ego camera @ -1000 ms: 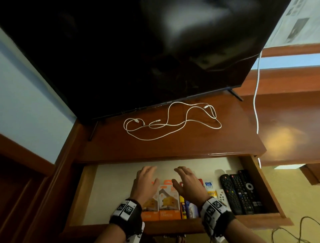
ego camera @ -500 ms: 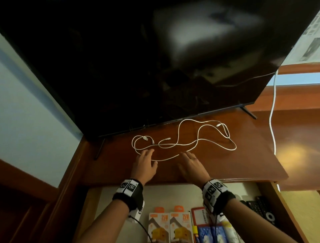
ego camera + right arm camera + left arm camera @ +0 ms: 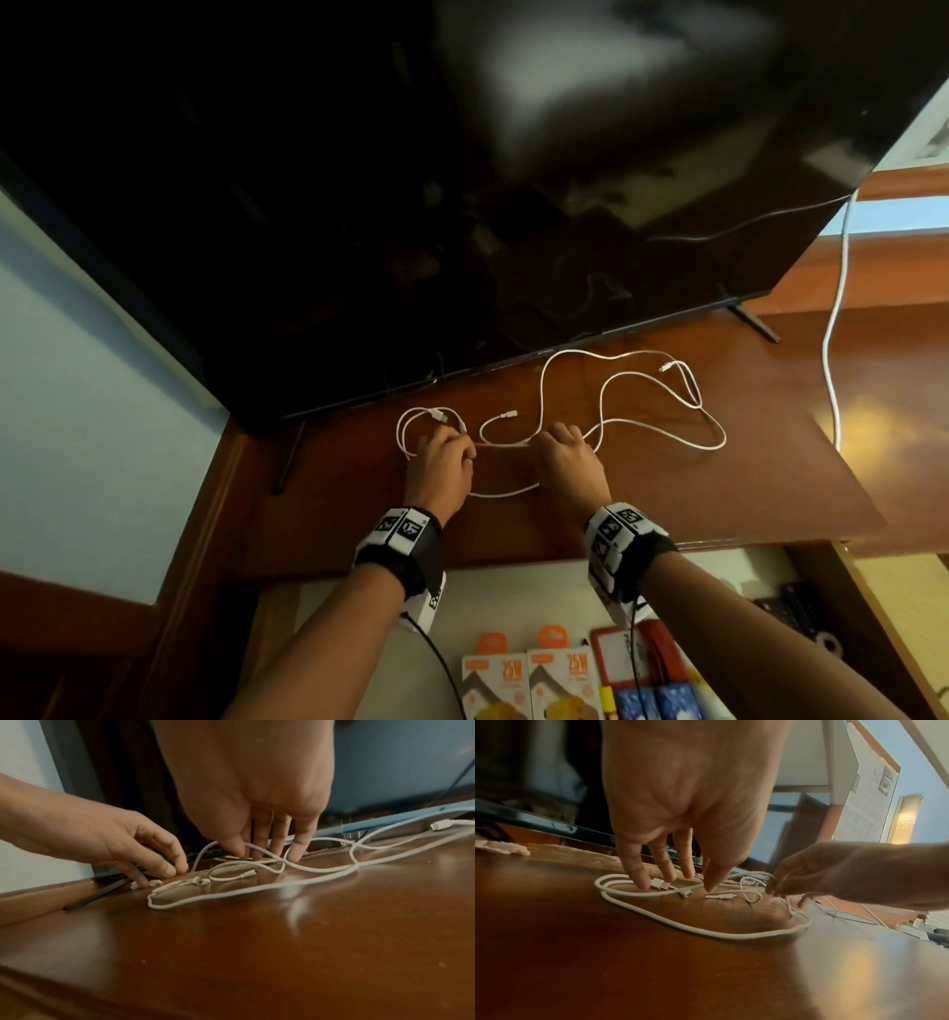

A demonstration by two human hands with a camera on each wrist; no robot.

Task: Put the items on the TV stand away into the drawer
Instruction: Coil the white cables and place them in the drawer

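Both hands are up out of the drawer [image 3: 873, 611] and onto the TV stand [image 3: 667, 493] now. The left hand [image 3: 441, 462] sets its fingertips on the white cables [image 3: 606, 426] at their left loop; the right hand [image 3: 567, 457] pinches a strand mid-tangle. The tangle trails away rightward, so the right hand is nearer to gather it.

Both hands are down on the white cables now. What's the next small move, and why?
Probably gather the loose loops: the white cables sprawl across the TV stand, the right hand pinches one strand, the left hand only fingers another.
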